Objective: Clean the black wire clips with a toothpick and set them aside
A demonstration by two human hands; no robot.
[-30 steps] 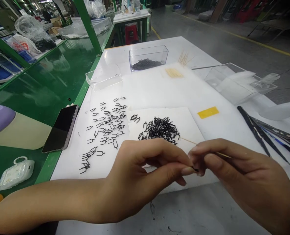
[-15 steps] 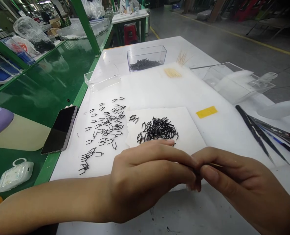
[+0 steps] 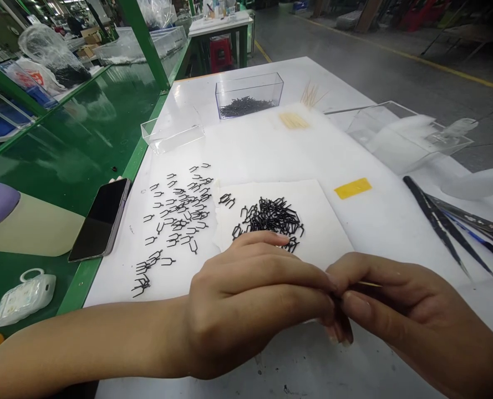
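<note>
My left hand (image 3: 258, 299) reaches across the front of the table, its thumb hidden and its fingers bent together at the tips, closed on something small that I cannot make out. Fingertip to fingertip with it, my right hand (image 3: 408, 310) pinches what looks like a thin wooden stick (image 3: 370, 284), of which only a short pale length shows. Just beyond the left hand lies a heap of small black two-pronged parts (image 3: 273, 215) on a white paper sheet (image 3: 321, 233). More black forked parts (image 3: 183, 208) are spread loosely on the table to the left.
A clear box of black parts (image 3: 248, 105) stands at the back, near pale thin sticks (image 3: 294, 120). A clear tray (image 3: 173, 136), a phone (image 3: 100, 221), yellow tape (image 3: 353, 188) and tweezers (image 3: 441, 233) lie around. A green frame edge (image 3: 77, 285) borders the left.
The fingertips of both hands have shifted slightly, with the left hand's lower fingers reaching a little further right. The hands stay together, and the parts on the table look unchanged.
</note>
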